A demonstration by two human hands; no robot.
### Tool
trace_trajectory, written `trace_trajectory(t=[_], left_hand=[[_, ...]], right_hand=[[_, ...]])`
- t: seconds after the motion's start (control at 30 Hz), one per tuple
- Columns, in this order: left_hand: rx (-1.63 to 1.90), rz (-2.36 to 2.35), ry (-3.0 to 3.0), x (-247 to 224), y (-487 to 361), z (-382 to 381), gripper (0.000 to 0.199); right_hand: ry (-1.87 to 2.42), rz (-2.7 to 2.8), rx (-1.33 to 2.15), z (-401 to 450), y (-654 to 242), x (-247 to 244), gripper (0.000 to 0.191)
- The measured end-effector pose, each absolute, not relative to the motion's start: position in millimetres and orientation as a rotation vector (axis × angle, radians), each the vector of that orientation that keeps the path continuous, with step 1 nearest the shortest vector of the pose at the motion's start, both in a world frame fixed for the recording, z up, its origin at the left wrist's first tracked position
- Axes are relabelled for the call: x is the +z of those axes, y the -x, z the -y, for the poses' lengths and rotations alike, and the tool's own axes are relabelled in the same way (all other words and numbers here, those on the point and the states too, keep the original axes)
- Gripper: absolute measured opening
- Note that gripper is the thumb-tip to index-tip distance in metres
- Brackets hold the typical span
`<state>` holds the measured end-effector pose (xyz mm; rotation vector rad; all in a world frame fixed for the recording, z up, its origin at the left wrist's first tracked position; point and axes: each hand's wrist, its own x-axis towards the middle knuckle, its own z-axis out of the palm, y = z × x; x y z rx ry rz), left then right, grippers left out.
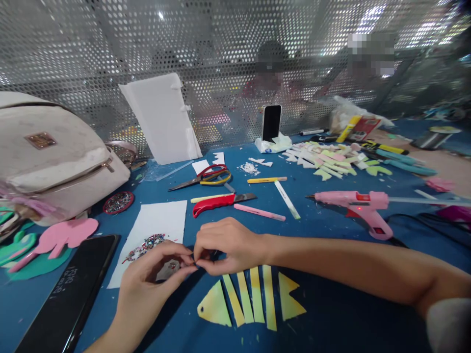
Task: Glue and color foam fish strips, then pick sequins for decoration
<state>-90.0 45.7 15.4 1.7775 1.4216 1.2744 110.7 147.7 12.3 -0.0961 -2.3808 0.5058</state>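
My left hand (147, 277) and my right hand (231, 247) meet fingertip to fingertip above the table, both pinched. Whatever sits between the fingertips is too small to make out. Just below my right hand lies a fish shape cut in yellow-green pieces: a head (216, 305) with a dark eye, several narrow strips (270, 299) set side by side with gaps, and a notched tail (290, 301). Beyond my left hand, a white paper sheet (167, 213) carries a scatter of small multicoloured beads or sequins (152, 241), partly hidden by that hand.
Ahead lie a red-handled knife (213, 204), scissors (200, 178), a pink marker (259, 212) and a yellow marker (267, 180). A pink glue gun (362, 202) rests at right, before piled foam scraps (331, 162). A dark phone (69, 294) and backpack (55, 166) are left.
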Motion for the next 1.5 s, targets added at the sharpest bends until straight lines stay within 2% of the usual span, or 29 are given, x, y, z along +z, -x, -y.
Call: trace_trajectory(t=[0.37, 0.6, 0.87, 0.97, 1.1, 1.2, 1.33, 1.5], left_hand=[[1.387, -1.389, -1.561, 24.1, 82.0, -43.8, 0.016], [1.357, -1.533, -1.489, 27.4, 85.2, -47.9, 0.018], [1.321, -1.465, -1.743, 27.8, 93.1, -52.9, 0.010], [1.316, -1.419, -1.869, 41.7, 99.6, -59.1, 0.007], [1.075, -1.228, -2.547, 73.2, 107.5, -70.4, 0.012], [0.957, -1.162, -2.811, 92.4, 107.1, -78.6, 0.013], [0.895, -1.170, -2.903, 101.6, 100.4, -86.8, 0.016], [0.956, -1.226, -2.869, 99.1, 94.1, -93.0, 0.012]], right_hand=[[0.153, 2.209, 0.684, -147.0, -114.5, 18.2, 0.004], [0.167, 2.184, 0.722, -147.8, -114.5, 18.9, 0.004], [0.191, 2.240, 0.792, -149.0, -115.0, 17.9, 0.001], [0.249, 2.223, 0.908, -151.3, -116.2, 19.3, 0.010], [0.276, 2.074, 1.117, -155.7, -115.7, 17.9, 0.020], [0.243, 1.971, 1.193, -158.7, -114.0, 14.6, 0.027], [0.235, 1.941, 1.224, -160.7, -113.2, 13.4, 0.031], [0.256, 1.931, 1.225, -160.3, -112.9, 16.8, 0.025]])
